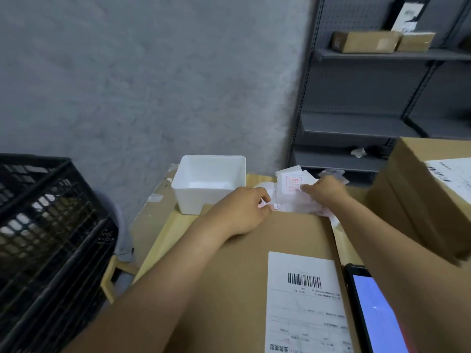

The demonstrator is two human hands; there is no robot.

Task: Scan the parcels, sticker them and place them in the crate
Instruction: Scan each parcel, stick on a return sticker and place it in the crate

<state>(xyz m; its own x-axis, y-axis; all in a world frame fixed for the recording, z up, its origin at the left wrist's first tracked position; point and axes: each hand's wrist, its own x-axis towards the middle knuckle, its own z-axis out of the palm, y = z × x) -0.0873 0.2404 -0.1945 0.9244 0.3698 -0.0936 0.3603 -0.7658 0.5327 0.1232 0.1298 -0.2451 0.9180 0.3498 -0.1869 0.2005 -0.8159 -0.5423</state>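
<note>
While both hands work the stickers [293, 192] past a parcel [254, 263] on the wooden table [163, 230], left hand [244, 210] pinches one, right hand [323, 191] pinches another (grey wall, shelving [369, 98] behind).

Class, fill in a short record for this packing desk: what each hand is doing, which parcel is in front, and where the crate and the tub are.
left hand: pinches a small sticker
right hand: on the sticker pile, grip unclear
parcel: flat on the desk, label facing up
crate: black, left of desk
tub: white, behind parcel
phone: right of label, screen lit
</note>
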